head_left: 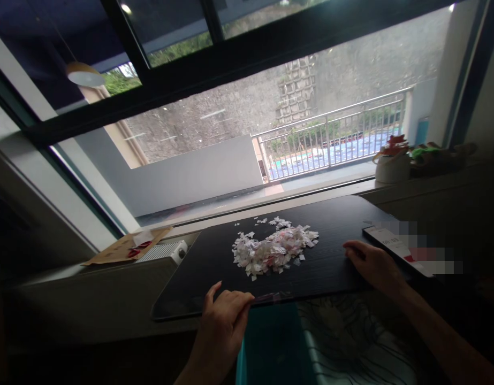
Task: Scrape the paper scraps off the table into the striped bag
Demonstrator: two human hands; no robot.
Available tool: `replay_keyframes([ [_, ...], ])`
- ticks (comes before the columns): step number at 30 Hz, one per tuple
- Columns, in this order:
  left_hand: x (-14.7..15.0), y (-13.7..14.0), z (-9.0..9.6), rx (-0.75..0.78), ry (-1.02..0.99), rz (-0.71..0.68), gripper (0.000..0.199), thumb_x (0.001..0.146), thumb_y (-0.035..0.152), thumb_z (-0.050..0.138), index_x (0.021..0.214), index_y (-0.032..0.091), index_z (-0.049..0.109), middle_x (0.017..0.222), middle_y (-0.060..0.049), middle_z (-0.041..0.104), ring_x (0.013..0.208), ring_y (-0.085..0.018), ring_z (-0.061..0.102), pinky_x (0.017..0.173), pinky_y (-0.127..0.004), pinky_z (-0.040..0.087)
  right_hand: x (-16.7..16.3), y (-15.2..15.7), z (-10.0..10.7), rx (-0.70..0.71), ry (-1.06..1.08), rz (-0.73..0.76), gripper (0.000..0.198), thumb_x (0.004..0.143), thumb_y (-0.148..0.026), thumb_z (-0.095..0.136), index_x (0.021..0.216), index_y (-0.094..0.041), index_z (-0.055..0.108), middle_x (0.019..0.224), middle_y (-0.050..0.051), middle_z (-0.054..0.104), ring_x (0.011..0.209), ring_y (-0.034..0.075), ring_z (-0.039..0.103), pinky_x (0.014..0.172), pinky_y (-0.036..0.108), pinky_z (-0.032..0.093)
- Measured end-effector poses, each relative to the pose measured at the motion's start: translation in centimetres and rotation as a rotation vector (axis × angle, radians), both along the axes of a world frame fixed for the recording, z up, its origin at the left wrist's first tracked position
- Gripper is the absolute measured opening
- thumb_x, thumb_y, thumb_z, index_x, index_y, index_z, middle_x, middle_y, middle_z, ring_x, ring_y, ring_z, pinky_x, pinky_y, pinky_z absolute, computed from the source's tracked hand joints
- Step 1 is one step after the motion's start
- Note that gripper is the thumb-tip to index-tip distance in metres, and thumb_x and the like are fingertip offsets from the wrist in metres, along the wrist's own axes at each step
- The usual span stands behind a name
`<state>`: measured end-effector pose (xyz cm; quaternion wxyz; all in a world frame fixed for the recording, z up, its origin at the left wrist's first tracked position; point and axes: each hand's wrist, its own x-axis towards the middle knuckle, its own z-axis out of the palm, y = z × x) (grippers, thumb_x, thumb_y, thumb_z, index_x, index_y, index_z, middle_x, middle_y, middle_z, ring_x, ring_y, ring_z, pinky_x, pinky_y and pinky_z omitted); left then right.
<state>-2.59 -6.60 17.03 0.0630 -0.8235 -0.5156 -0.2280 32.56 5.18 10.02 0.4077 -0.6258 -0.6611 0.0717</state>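
Note:
A heap of small torn paper pieces [274, 248], mostly white with some pink, lies on a dark tabletop [331, 214]. My left hand [226, 315] rests at the near edge of the tabletop, below the heap, its little finger lifted apart from the others; I see nothing held in it. To the right of the heap, my right hand [371, 262] rests on the tabletop with fingers loosely curled in, and no object shows in it. Just beyond that hand lies a phone [395, 246] with a lit screen, partly blurred out.
A teal bin [274, 342] is below the near table edge, beside patterned cloth [343, 337]. Left, a brown paper bag [126, 246] lies by a white radiator [162, 251]. A white pot [391, 168] stands on the sill under a large window.

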Motion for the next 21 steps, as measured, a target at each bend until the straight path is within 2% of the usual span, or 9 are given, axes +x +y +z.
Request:
replay_keyframes([
  [9, 1.2, 0.9, -0.1, -0.028, -0.003, -0.012, 0.021, 0.090, 0.014, 0.044, 0.100, 0.026, 0.059, 0.091, 0.001, 0.069, 0.085, -0.017, 0.064, 0.104, -0.059, 0.022, -0.1, -0.1, 0.2, 0.024, 0.005, 0.009, 0.029, 0.081, -0.036, 0.045, 0.095, -0.025, 0.069, 0.091, 0.004, 0.076, 0.082, 0.025, 0.071, 0.073, 0.035, 0.053],
  [16, 0.1, -0.9, 0.2, 0.007, 0.024, -0.047, 0.023, 0.090, 0.013, 0.046, 0.102, 0.029, 0.056, 0.091, 0.005, 0.069, 0.084, -0.015, 0.064, 0.105, -0.056, 0.019, -0.1, -0.2, 0.3, 0.003, 0.018, 0.005, 0.031, 0.081, -0.036, 0.046, 0.096, -0.024, 0.069, 0.092, 0.004, 0.076, 0.084, 0.025, 0.071, 0.076, 0.036, 0.052],
  [21, 0.2, -1.0, 0.1, 0.071, 0.029, -0.037, 0.023, 0.089, 0.011, 0.046, 0.101, 0.028, 0.056, 0.090, 0.005, 0.069, 0.082, -0.016, 0.063, 0.104, -0.055, 0.018, 0.0, -0.1, 0.1, 0.012, 0.001, 0.011, 0.030, 0.082, -0.035, 0.046, 0.098, -0.025, 0.069, 0.091, 0.004, 0.076, 0.083, 0.025, 0.071, 0.074, 0.035, 0.053],
])
